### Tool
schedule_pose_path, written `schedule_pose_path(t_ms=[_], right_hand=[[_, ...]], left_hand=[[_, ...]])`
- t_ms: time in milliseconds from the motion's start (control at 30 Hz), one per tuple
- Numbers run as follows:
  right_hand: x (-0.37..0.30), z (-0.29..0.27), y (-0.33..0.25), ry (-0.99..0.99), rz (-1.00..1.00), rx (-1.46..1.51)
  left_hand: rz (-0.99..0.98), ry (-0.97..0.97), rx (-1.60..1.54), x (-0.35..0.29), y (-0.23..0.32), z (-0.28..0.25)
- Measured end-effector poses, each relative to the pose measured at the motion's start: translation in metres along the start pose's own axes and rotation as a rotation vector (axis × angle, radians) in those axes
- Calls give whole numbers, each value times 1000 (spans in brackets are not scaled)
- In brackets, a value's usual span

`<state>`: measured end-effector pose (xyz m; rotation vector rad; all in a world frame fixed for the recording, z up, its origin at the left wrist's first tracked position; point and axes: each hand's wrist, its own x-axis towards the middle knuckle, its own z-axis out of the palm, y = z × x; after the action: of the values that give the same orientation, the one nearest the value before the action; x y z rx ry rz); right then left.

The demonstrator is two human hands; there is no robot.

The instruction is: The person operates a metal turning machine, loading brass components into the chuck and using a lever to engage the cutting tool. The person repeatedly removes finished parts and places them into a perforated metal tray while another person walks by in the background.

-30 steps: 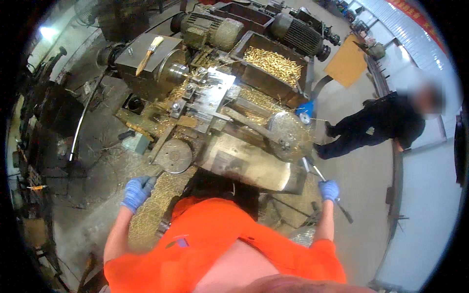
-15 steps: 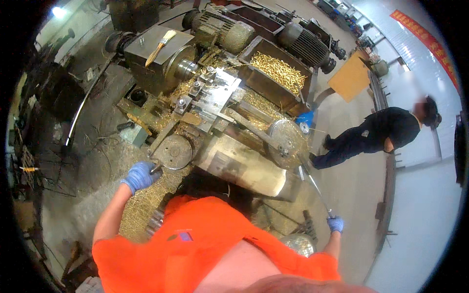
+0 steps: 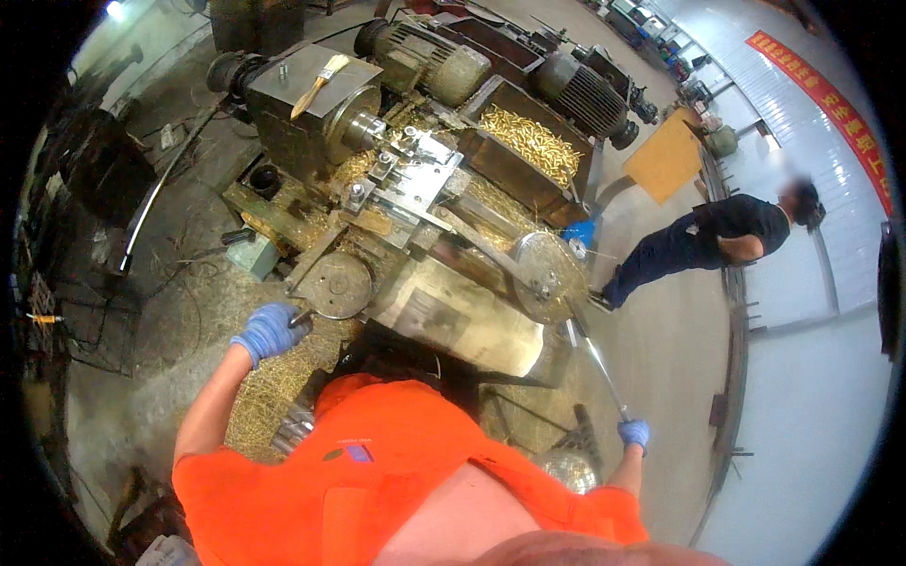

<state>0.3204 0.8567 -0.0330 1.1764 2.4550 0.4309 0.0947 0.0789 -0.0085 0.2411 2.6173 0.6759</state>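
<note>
In front of you spreads the lathe (image 3: 420,184), brass-coloured shavings lying thick over its middle and on the floor (image 3: 260,406) at your left. Off to the right, well apart from it, another person in dark clothes (image 3: 727,231) stands on the floor. Toward the back of the lathe sits a dark metal bin (image 3: 514,173), and nearer you, along its front, a curved sheet-metal cover (image 3: 472,325). The large wheel (image 3: 552,274) is at the right end of that cover; the smaller disc (image 3: 335,285) is to its left, near your left hand. From the large wheel's near edge a long metal rod (image 3: 600,366) slants down toward your right. Your right hand (image 3: 633,434) has its fingers wrapped round the rod's outer end, with no gap showing, though how tightly you cannot tell from here. Your left hand (image 3: 269,332) has its fingers curled round a short dark handle (image 3: 302,319) beside the disc, its tip poking out past them. A brush (image 3: 321,87) lies on the grey headstock (image 3: 283,102). Smallest are the brass-coloured pieces (image 3: 531,141) heaped in the bin.
</note>
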Motion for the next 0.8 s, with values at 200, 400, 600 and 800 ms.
schedule_pose_path(t_ms=[200,400,600,800], right_hand=[[-7,6,2,-14,38,57],[-15,8,1,-28,49,39],[-26,5,-4,-33,90,75],[-29,16,1,-14,132,141]], left_hand=[[5,3,35,0,-1,-1],[6,-3,35,-1,0,-1],[-8,-25,-31,1,-4,1],[12,-12,-30,1,-3,-1]])
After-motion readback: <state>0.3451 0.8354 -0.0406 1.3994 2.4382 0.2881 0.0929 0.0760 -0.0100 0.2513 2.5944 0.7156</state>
